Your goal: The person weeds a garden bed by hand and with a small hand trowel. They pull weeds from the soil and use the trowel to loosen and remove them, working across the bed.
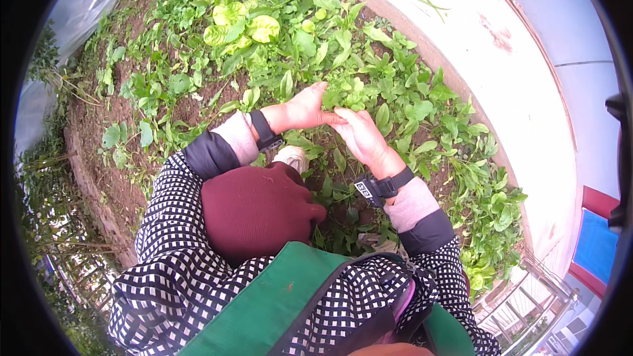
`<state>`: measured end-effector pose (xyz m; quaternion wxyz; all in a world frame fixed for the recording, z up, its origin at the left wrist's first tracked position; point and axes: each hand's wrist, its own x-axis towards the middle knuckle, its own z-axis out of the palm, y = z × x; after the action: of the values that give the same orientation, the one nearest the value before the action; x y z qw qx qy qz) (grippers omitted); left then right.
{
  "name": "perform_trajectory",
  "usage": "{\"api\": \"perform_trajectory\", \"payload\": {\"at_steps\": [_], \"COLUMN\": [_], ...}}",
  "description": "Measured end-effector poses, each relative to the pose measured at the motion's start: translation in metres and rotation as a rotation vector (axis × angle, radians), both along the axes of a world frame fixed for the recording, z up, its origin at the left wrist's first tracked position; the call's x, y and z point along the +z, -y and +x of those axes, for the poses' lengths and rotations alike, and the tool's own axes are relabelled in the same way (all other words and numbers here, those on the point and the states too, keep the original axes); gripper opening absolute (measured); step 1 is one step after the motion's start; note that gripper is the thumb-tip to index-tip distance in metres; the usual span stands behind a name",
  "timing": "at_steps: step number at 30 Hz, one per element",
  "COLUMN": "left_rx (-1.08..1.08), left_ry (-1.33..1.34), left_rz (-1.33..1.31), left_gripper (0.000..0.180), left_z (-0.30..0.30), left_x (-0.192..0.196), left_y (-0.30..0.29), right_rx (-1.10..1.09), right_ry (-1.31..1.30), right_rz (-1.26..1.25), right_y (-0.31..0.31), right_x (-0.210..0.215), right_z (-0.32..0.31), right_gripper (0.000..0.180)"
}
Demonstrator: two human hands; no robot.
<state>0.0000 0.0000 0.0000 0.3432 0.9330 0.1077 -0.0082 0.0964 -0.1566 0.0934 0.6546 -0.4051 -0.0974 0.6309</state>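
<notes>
My left hand (pixel 304 109) and my right hand (pixel 360 136) meet low over a bed of leafy plants. A small bunch of light-green leafy greens (pixel 351 94) shows just beyond and between them. The left hand curls round the near side of the bunch, its thumb reaching across to the right hand. My right hand's fingers are bent in at the base of the greens, touching the left thumb. The stems and some fingertips are hidden behind the hands. Each wrist wears a black strap (pixel 266 130) with a small device on it.
Dense greens with yellow-green leaves (pixel 264 28) grow ahead. Bare brown soil (pixel 99 133) shows at left, near plastic sheeting (pixel 86 16). A concrete kerb (pixel 455 69) and pale paving (pixel 508 86) border the right side. My bent knee (pixel 257 211) and a light shoe (pixel 292 157) are close below the hands.
</notes>
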Motion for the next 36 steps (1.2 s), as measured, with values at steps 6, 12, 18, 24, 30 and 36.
{"api": "perform_trajectory", "payload": {"at_steps": [6, 12, 18, 24, 30, 36], "left_rx": [-0.041, 0.116, 0.229, 0.33, 0.241, 0.094], "left_ry": [0.047, -0.055, 0.226, 0.682, 0.372, -0.171], "left_rz": [-0.262, -0.245, -0.554, -0.471, -0.421, -0.438], "left_gripper": [0.04, 0.045, 0.042, 0.043, 0.036, 0.01], "left_z": [0.017, 0.034, 0.164, 0.215, 0.13, -0.011], "left_x": [0.057, 0.151, 0.34, 0.423, 0.277, 0.078], "left_y": [-0.009, -0.044, -0.138, -0.177, -0.151, -0.068], "right_rx": [0.047, 0.134, 0.028, -0.011, -0.221, -0.563], "right_ry": [0.055, 0.312, 0.349, 0.368, 0.431, 0.793], "right_rz": [0.003, -0.153, -0.343, -0.369, -0.463, -0.61], "right_y": [0.024, 0.086, 0.15, 0.182, 0.233, 0.347], "right_x": [0.03, 0.035, 0.019, 0.026, 0.055, 0.127], "right_z": [0.014, 0.052, 0.065, 0.064, 0.085, 0.119], "right_gripper": [0.052, 0.033, 0.022, 0.025, 0.018, 0.005]}}
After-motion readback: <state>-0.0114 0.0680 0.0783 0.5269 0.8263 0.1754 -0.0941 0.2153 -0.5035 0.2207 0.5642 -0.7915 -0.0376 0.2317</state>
